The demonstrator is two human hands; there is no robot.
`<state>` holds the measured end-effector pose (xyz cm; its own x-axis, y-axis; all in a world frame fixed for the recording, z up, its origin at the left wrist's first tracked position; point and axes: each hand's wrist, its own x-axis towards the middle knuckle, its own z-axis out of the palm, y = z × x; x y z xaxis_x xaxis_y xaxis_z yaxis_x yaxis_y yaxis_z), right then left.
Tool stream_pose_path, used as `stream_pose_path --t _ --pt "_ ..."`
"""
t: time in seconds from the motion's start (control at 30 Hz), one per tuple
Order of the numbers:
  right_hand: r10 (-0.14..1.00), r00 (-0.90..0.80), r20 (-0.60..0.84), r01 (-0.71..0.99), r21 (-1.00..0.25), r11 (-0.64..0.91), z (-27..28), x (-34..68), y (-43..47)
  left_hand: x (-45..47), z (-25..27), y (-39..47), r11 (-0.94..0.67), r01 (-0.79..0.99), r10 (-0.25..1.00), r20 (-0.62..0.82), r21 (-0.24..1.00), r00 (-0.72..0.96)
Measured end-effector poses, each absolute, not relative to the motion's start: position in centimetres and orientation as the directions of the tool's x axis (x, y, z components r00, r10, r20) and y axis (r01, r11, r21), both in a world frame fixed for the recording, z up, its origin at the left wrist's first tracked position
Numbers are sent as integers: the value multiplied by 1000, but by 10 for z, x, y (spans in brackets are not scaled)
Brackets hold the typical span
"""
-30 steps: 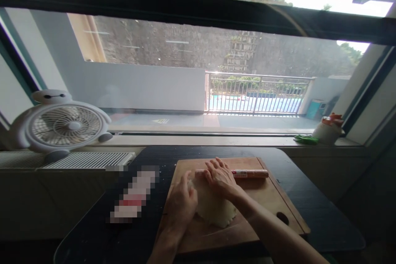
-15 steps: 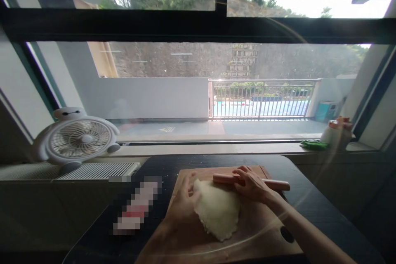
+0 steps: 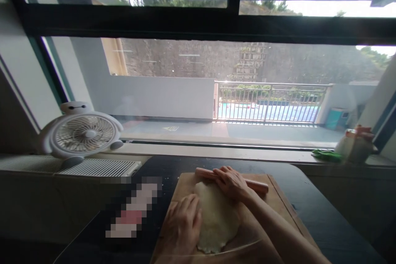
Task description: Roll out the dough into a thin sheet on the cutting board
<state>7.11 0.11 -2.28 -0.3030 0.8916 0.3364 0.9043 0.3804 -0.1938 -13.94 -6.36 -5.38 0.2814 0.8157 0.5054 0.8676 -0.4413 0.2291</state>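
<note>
A flat sheet of pale dough (image 3: 216, 220) with an uneven edge lies on a wooden board (image 3: 283, 210). Across its far edge sits a wooden rolling pin (image 3: 257, 186), slightly slanted. My right hand (image 3: 230, 182) is laid over the middle of the pin, fingers bent round it. Beside the dough's left edge rests my left hand (image 3: 185, 218), its fingers stretched forward and touching the edge. The left thumb's grip on the dough, if any, is hidden.
The board lies on a dark table (image 3: 312, 194) below a window. A white fan (image 3: 88, 132) stands at the left. To the left of the board is a pixelated patch (image 3: 136, 210). On the sill at the right are a green cloth (image 3: 326, 155) and a whitish container (image 3: 355, 146).
My right hand and the rolling pin have moved left, over the dough's far edge. My left hand has come nearer along the dough's left side. The view has shifted slightly.
</note>
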Motion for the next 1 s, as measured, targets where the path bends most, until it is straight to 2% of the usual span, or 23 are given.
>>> stream_pose_path --t 0.27,0.53,0.63,0.77,0.9,1.0 --pt "811 -499 305 806 -181 563 -20 57 10 -142 -52 -65 -432 873 816 509 225 272" --pt "814 -458 357 824 -172 539 -25 53 31 -140 -58 -73 -436 880 801 528 189 283" --pt "798 -475 372 813 -161 559 -28 57 27 -138 -65 -78 -535 838 743 534 112 403" --pt "837 -433 334 851 -156 502 -31 75 25 -137 -59 -80 -687 725 674 419 53 609" --pt "899 -315 304 921 -131 367 -32 88 28 -133 -38 -80 -735 672 666 277 86 693" --pt "886 -342 312 914 -109 391 -30 93 19 -122 -24 -84 -743 657 666 239 125 707"
